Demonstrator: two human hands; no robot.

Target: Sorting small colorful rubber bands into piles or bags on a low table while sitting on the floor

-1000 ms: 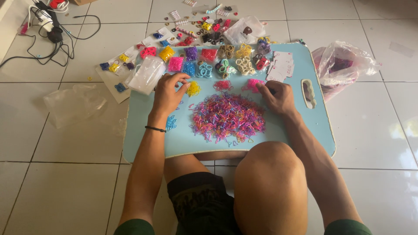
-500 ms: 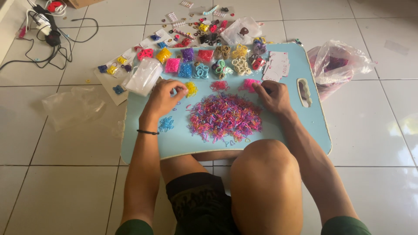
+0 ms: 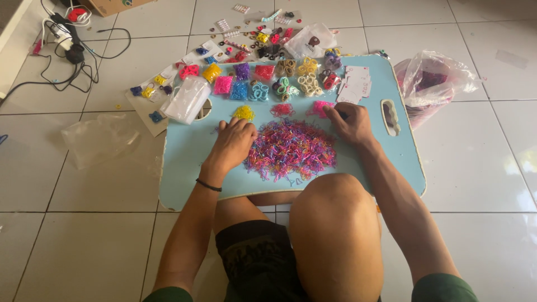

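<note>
While one mixed band pile [image 3: 293,148] fills centre frame, left hand [image 3: 234,144] rests spread on it; right hand [image 3: 349,123] pinches one pink heap [image 3: 320,108].

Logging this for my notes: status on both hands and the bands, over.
Left hand flat on the left edge of the mixed band pile. Right hand pinching at the small pink heap. Nothing between hands and bands on the blue tray.

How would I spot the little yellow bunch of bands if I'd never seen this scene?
Find the light blue lap table on the tiled floor, with the big multicoloured heap of bands at its middle. Just beyond the left hand lies the small yellow bunch. Of three little piles in that row, it alone is yellow; the others are pink.
</note>
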